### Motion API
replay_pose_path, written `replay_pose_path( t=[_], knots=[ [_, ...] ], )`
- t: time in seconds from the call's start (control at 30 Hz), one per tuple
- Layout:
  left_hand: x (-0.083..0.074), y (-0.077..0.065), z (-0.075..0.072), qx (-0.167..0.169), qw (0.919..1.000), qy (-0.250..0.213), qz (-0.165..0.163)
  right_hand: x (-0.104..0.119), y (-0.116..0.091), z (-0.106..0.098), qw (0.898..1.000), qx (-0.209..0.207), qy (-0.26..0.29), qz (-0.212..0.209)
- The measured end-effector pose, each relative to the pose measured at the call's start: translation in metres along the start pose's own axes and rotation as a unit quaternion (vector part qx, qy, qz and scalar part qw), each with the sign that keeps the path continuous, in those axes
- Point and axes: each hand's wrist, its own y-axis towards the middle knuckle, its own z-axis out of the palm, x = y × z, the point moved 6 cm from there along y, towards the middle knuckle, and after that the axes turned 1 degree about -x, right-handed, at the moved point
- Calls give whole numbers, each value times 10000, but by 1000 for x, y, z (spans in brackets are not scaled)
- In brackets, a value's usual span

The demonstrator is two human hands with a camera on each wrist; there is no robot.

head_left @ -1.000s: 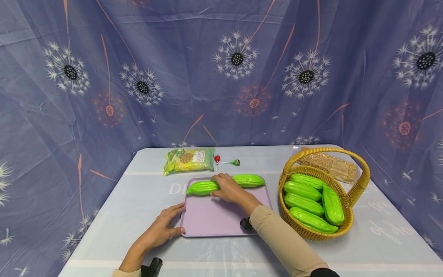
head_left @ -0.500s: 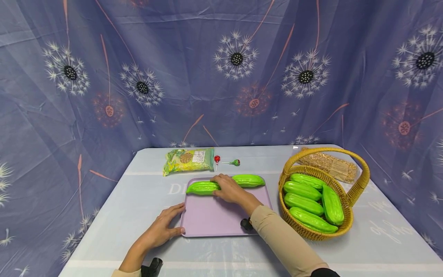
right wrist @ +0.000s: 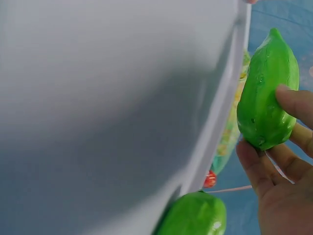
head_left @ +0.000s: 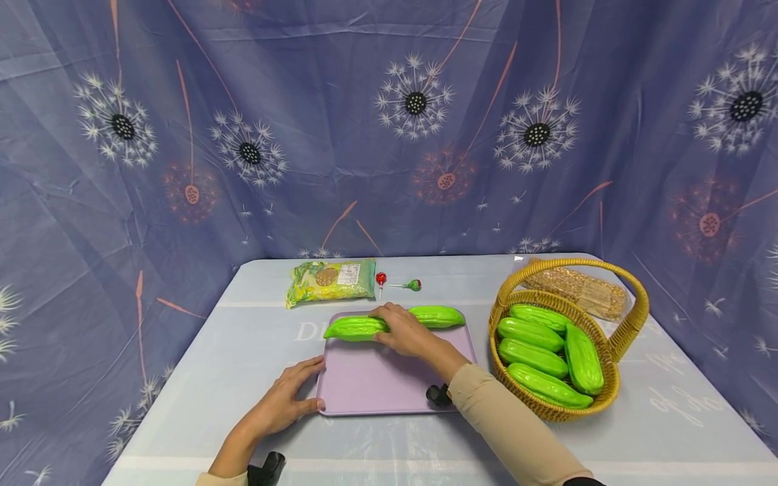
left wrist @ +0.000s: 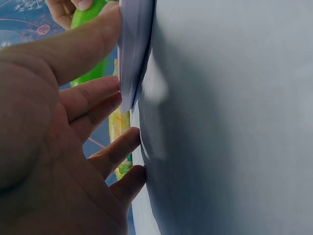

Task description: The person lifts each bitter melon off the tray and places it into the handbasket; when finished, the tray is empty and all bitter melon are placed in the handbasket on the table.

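Observation:
My right hand (head_left: 406, 331) grips a bright green bitter melon (head_left: 355, 329) over the back left of a pale purple tray (head_left: 379, 378). In the right wrist view, thumb and fingers curl round the bitter melon (right wrist: 266, 93), which hangs a little above the tray's surface. A second bitter melon (head_left: 439, 316) lies in the tray's back right corner, partly hidden behind my right hand. My left hand (head_left: 286, 399) rests at the tray's left edge; the left wrist view has its thumb and two extended fingers (left wrist: 95, 95) touching the rim.
On the right stands a woven basket (head_left: 495, 337) with a tall handle, holding several bitter melons (head_left: 535, 361). A bag of yellow grains (head_left: 574, 287) lies behind it. Beyond the tray are a green-yellow packet (head_left: 331, 280), a red lollipop (head_left: 381, 277) and a green lollipop (head_left: 416, 285).
The bitter melon in my right hand has shifted slightly left and up, and the right forearm has swung a little rightward. My left hand and the tray have stayed put.

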Motion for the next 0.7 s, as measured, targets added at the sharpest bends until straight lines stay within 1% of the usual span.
replay_pose_path(
  t=[0.4, 0.57, 0.7],
  knots=[
    [0, -1, -1, -50, 9999, 64, 78, 16, -24, -27, 9991, -315, -47, -294],
    [0, 0, -1, -52, 9999, 49, 86, 20, -37, -37, 9975, -509, -72, -489],
    [0, 0, -1, -47, 9999, 22, 108, 20, -47, -43, 9971, -570, -93, -499]
  ],
)
